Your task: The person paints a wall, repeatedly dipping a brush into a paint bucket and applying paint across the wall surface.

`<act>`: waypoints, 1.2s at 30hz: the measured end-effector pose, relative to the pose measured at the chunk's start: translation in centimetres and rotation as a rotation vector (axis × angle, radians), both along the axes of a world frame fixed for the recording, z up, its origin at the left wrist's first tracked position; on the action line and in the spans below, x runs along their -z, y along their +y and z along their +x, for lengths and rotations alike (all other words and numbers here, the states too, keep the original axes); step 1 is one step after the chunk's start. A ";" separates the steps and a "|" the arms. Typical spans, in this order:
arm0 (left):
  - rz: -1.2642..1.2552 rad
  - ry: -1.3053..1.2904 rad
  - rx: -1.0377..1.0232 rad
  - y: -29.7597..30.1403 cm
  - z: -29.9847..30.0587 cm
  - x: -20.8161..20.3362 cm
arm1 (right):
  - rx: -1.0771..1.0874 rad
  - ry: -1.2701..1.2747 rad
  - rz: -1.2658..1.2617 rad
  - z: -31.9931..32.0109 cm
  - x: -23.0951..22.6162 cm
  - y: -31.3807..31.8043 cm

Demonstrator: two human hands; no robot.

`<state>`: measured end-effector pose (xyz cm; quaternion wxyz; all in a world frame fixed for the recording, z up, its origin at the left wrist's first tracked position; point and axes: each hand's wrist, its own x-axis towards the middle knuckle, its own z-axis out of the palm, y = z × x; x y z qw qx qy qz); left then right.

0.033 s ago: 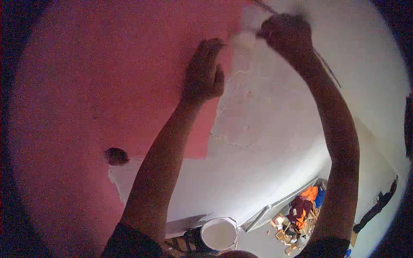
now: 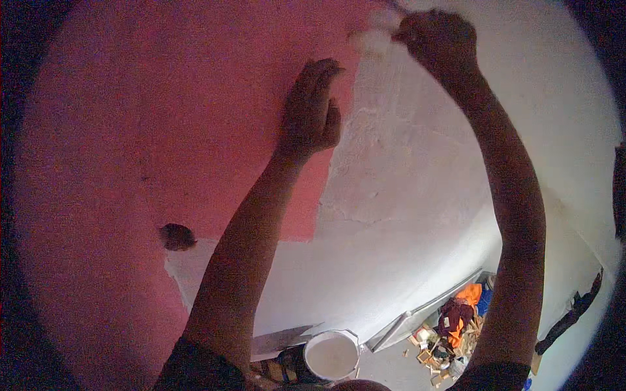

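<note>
My left hand (image 2: 310,107) is raised against the red painted part of the wall (image 2: 208,143), near its border with white. Its fingers are slightly curled, the thumb stands apart, and nothing shows in it. Higher up and to the right, my right hand (image 2: 440,42) is closed on a pale flat tool (image 2: 375,38) that reaches left toward the red edge. Motion blurs this tool, so its exact kind is unclear. Below the hands, the white wall (image 2: 391,176) has cracks and rough patches.
At the bottom, a white bucket (image 2: 332,333) holds pale liquid. To its right on the floor lie wood scraps (image 2: 427,357) and orange cloth (image 2: 468,294). A dark round hole (image 2: 177,236) marks the wall at left. A dark strip (image 2: 568,317) runs along the right.
My right hand has moved slightly up with the tool. A thin dark line beside my right wrist no longer shows. My left hand has barely moved.
</note>
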<state>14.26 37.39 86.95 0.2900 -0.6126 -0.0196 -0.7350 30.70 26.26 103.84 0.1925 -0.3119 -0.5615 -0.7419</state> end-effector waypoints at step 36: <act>0.035 -0.018 0.103 -0.5 0.2 -0.1 | 0.127 0.022 0.242 4.5 -3.3 0.3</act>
